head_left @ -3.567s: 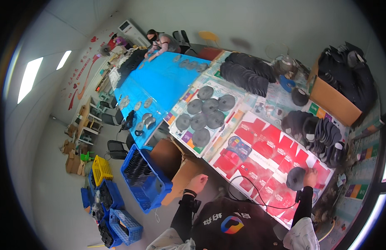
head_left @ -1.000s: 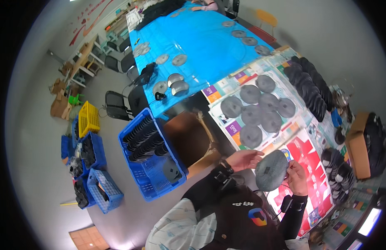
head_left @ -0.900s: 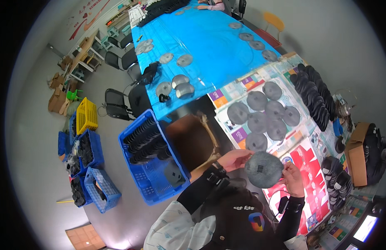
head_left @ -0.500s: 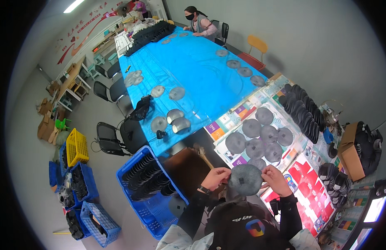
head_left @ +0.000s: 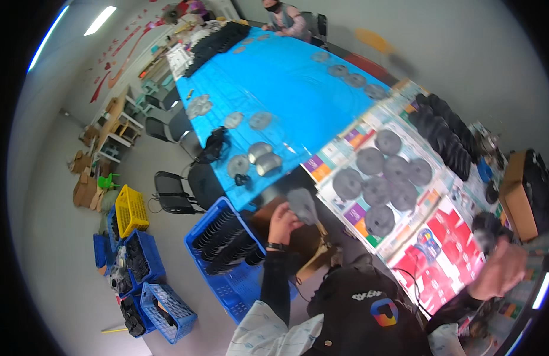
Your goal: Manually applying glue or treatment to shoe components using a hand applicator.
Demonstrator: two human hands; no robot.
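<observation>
Through the head camera, my left hand (head_left: 284, 221) grips a grey disc (head_left: 302, 204) by its edge and holds it up over the near edge of the long table (head_left: 298, 89), above the blue crate (head_left: 227, 261) that stands on the floor to my left. Half a second ago both my hands held this disc in front of my chest; now the right one has let go and the disc has gone left with the other. My right hand (head_left: 498, 270) has swung out to the far right end of the table, over the red printed sheets (head_left: 446, 249); it is blurred, and I cannot tell whether it is loose or closed on something. To my eye the disc is on its way to the crate, which already holds rows of dark discs (head_left: 227, 240).

Six more grey discs (head_left: 378, 178) lie on the coloured paper near the table's right part, and a long row of black discs (head_left: 443, 133) runs along its far edge. A brown box (head_left: 514, 193) sits at the right corner. Black chairs (head_left: 179, 190) and my own dark jacket (head_left: 369, 308) crowd the space around the crate.
</observation>
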